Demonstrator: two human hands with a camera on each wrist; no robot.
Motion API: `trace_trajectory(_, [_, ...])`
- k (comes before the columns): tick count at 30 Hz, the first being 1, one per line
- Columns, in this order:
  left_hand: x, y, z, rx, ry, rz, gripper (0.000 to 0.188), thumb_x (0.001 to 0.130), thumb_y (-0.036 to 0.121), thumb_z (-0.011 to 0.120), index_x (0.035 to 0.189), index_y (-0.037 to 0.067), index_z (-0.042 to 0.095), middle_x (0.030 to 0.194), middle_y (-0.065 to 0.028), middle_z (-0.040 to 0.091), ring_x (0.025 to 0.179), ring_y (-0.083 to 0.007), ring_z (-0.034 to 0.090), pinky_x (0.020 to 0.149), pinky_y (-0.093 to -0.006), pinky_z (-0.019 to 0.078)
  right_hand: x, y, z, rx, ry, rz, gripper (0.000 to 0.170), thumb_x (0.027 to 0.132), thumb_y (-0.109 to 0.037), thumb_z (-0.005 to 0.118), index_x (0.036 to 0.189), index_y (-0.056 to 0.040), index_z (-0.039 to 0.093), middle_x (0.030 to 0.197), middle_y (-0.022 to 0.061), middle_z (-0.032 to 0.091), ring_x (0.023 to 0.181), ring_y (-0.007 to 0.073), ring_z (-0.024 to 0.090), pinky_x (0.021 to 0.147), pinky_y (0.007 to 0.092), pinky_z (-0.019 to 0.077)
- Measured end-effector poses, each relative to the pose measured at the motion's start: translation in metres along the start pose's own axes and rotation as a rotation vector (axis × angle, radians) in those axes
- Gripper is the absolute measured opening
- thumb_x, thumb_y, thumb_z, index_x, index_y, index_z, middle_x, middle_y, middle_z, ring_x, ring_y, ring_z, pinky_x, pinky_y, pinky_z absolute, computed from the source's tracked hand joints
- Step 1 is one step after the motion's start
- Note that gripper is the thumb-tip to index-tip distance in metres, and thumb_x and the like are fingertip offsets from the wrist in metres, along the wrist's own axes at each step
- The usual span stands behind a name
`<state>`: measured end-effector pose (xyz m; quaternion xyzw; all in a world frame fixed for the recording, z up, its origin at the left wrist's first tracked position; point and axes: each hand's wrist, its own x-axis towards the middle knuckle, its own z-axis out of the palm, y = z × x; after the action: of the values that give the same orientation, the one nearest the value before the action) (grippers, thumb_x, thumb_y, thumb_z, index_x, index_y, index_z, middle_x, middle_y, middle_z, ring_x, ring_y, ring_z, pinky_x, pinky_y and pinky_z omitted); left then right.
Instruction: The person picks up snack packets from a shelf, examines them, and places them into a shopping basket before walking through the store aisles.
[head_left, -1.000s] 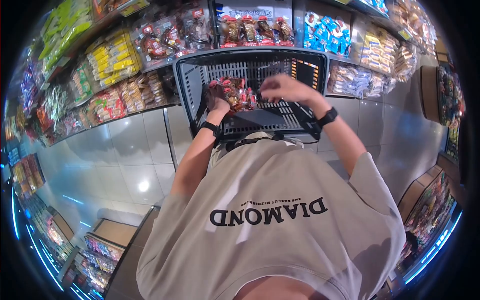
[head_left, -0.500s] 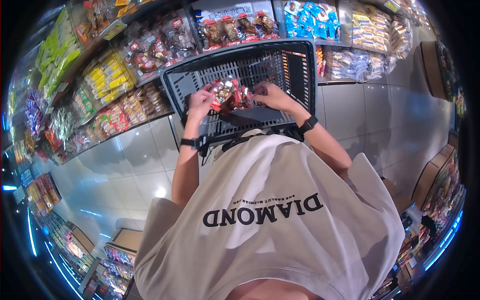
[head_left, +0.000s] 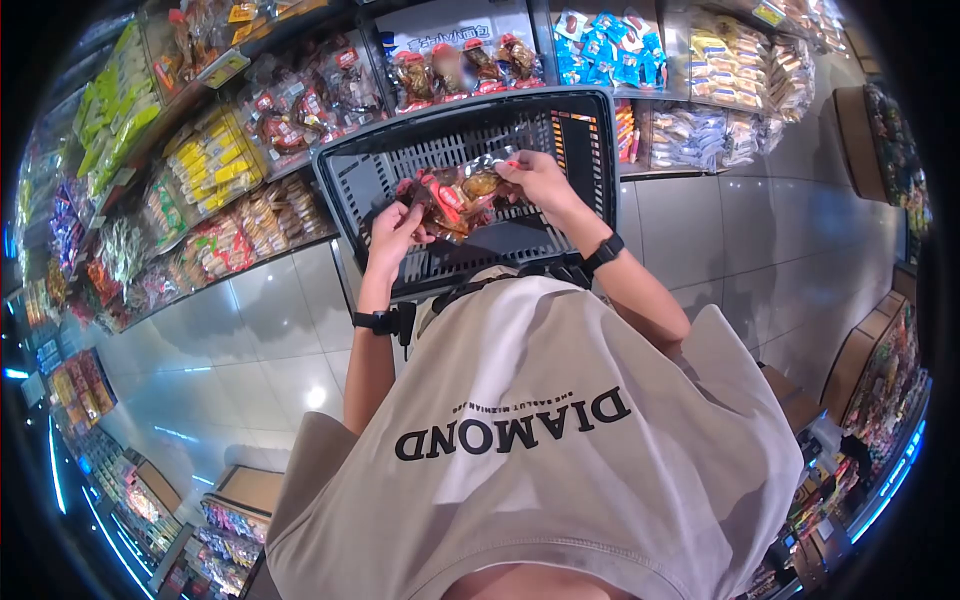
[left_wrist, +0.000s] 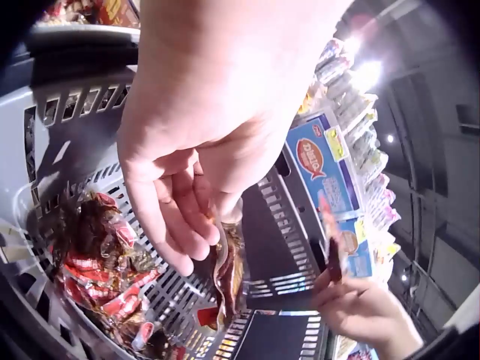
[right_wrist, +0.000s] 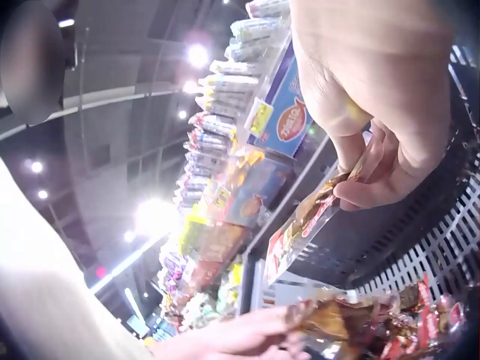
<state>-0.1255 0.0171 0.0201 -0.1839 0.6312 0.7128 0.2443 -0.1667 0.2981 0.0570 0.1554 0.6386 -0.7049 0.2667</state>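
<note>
Basket point(head_left: 460, 103) (dark-grey slotted plastic) had a bunch of shiny red-and-brown snack packets point(left_wrist: 112, 281) inside
Left hand point(head_left: 393, 238) pinched one clear-wrapped packet point(left_wrist: 232, 274), right hand point(head_left: 543, 185) had another packet point(right_wrist: 301, 220) pinched too

Crinkled, glossy clear-plastic packets point(head_left: 456, 203) between left grip point(head_left: 393, 235) and right grip point(head_left: 543, 184); smooth plastic basket point(head_left: 500, 236) beneath both; matt cloth shirt point(head_left: 570, 470) behind them; glossy floor tiles point(head_left: 250, 315) left of the left grip.
</note>
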Motion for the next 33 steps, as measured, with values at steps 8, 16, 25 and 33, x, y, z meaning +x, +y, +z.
trace_trajectory(8, [0.029, -0.036, -0.010, 1.162, 0.149, 0.389, 0.028, 0.087, 0.006, 0.063, 0.114, 0.001, 0.061, 0.099, -0.0103, 0.070, 0.088, -0.0194, 0.068, 0.080, -0.0362, 0.0562, -0.044, -0.046, 0.005, 0.694, -0.281, 0.158, 0.012, 0.102, -0.007, 0.052, 0.109, 0.0004, 0.057, 0.114, 0.0133, 0.064, 0.107, 0.0221, 0.064, 0.100, 0.0395, 0.0553])
trace_trajectory(16, [-0.047, 0.082, 0.062, -0.218, -0.275, 0.205, 0.036, 0.104, 0.029, 0.055, 0.120, -0.003, 0.060, 0.111, -0.0078, 0.068, 0.101, -0.0130, 0.065, 0.089, -0.0287, 0.0515, -0.056, -0.037, 0.032, 0.516, -0.345, 0.158, 0.018, 0.100, -0.011, 0.060, 0.113, -0.0006, 0.062, 0.107, 0.0073, 0.067, 0.101, 0.0143, 0.065, 0.095, 0.0318, 0.0520])
trace_trajectory(25, [-0.054, 0.100, 0.050, 0.065, -0.311, 0.268, 0.039, 0.107, 0.032, 0.049, 0.113, -0.004, 0.064, 0.100, -0.0050, 0.069, 0.088, -0.0085, 0.064, 0.078, -0.0255, 0.0516, -0.054, -0.087, 0.030, -0.196, -0.259, -0.303, 0.019, 0.090, -0.015, 0.075, 0.101, -0.0027, 0.066, 0.087, 0.0002, 0.067, 0.077, 0.0041, 0.059, 0.066, 0.0221, 0.0458])
trace_trajectory(33, [-0.058, 0.110, 0.055, 0.078, -0.201, 0.298, 0.041, 0.105, 0.032, 0.053, 0.116, -0.006, 0.063, 0.094, -0.0049, 0.070, 0.079, -0.0101, 0.068, 0.077, -0.0244, 0.0531, -0.030, -0.126, 0.027, -0.381, -0.493, -0.265, 0.011, 0.092, -0.012, 0.072, 0.094, -0.0015, 0.070, 0.085, -0.0006, 0.069, 0.076, 0.0024, 0.059, 0.067, 0.0209, 0.0475])
